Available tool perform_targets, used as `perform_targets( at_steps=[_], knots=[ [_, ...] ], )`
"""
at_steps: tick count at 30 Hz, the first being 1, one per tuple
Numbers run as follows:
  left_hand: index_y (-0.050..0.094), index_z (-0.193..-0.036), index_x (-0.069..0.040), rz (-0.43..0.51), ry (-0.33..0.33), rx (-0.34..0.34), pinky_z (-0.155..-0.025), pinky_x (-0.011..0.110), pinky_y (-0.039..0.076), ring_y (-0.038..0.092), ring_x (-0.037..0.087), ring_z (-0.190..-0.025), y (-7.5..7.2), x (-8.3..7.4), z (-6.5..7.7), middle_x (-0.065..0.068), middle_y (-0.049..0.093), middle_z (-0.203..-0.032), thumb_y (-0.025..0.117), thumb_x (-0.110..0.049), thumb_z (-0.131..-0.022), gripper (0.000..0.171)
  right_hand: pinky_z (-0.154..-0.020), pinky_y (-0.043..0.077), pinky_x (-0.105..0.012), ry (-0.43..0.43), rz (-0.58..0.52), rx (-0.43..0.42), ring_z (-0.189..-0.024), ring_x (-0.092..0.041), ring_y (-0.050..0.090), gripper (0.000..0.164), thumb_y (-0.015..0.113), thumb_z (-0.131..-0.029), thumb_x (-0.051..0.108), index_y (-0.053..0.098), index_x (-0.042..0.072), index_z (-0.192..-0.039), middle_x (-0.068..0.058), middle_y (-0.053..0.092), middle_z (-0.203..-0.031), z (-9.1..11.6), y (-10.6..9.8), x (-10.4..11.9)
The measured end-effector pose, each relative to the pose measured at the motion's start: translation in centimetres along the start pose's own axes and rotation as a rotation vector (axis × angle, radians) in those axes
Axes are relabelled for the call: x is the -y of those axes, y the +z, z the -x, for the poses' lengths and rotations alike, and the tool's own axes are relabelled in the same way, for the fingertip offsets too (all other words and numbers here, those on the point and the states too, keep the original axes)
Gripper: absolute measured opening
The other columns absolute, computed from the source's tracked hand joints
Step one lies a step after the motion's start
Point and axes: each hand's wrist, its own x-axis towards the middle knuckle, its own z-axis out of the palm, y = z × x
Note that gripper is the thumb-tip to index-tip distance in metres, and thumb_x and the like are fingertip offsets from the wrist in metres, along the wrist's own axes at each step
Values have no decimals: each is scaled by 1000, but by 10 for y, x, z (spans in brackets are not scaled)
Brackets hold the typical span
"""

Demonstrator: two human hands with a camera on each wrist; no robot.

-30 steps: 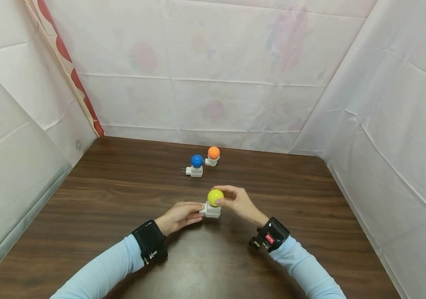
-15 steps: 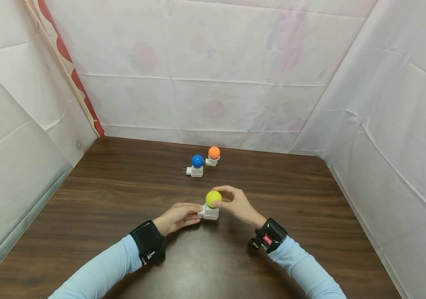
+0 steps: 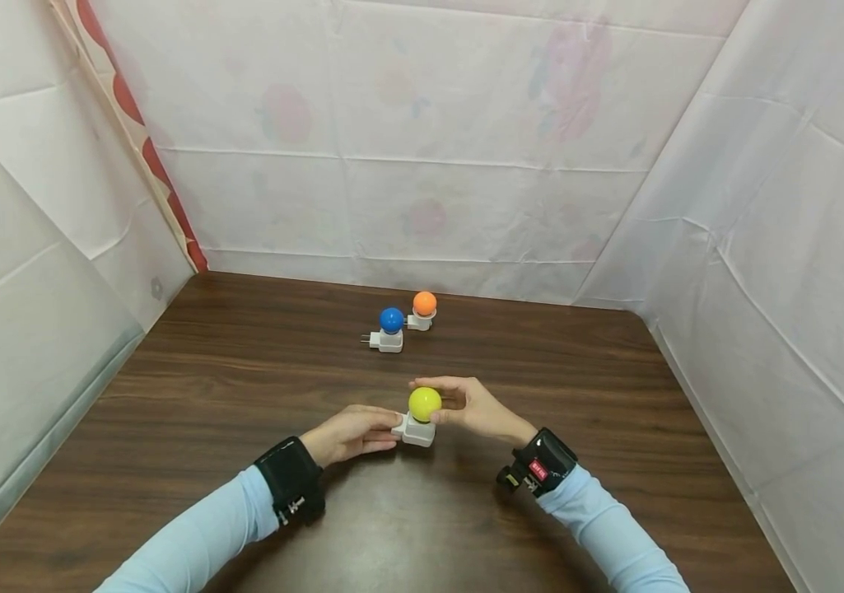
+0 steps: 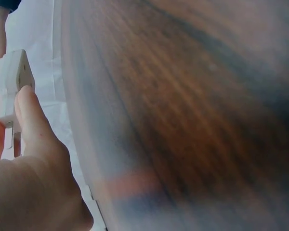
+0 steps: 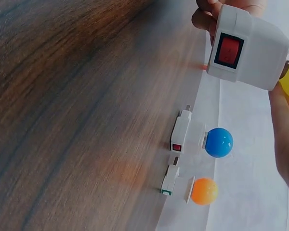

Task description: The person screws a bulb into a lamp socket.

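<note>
My left hand pinches the plug end of a white plug-in lamp socket between thumb and fingers. Its metal prongs show beside those fingers in the left wrist view. A round yellow light bulb sits in the top of this socket, a strip of its metal base visible in the right wrist view. Around the bulb curl the fingers and thumb of my right hand, thumb on the near side, fingers behind. A red rocker switch is on the socket's underside.
Farther back on the dark wooden table stand two similar white sockets, one with a blue bulb, the other with an orange bulb. Pale cloth hangs behind the table and along both sides.
Both hands have brought the socket and yellow bulb slightly toward the body, and the socket is tilted a little more. My right hand has turned and lowered around the bulb.
</note>
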Motion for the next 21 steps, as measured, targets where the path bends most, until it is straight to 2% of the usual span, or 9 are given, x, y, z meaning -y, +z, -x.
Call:
perform_targets(
  at_steps=[5, 9, 16, 21],
  knots=[
    [47, -126, 8, 9, 6, -20, -84, 32, 56, 64, 12, -83, 2, 1, -1, 8, 63, -99, 59, -18, -90, 46, -101, 45, -31, -7, 13, -26, -121, -20, 49, 50, 63, -86, 10, 47, 3, -132, -19, 48, -133, 0, 1, 0],
    [49, -125, 7, 28, 12, -51, -85, 33, 55, 63, 12, -84, 3, 3, -2, 9, 62, -103, 59, -17, -90, 44, -99, 47, -30, 23, 11, -72, -118, -21, 52, 49, 64, -85, 9, 48, 2, -130, -18, 50, -131, 1, 3, 1],
    [51, -121, 8, 55, 26, -62, -84, 31, 56, 63, 12, -81, 4, 6, -2, 7, 63, -95, 61, -17, -89, 42, -95, 50, -31, 69, -9, -124, -115, -29, 53, 49, 65, -83, 2, 48, -4, -128, -23, 50, -129, 3, 8, 14],
    [51, -120, 9, 67, 43, -68, -82, 28, 56, 63, 11, -81, 6, 6, -3, 6, 63, -93, 63, -15, -87, 43, -93, 51, -28, 77, -9, -151, -113, -30, 54, 49, 65, -82, 0, 48, -6, -127, -22, 51, -128, 3, 11, 22]
  ],
)
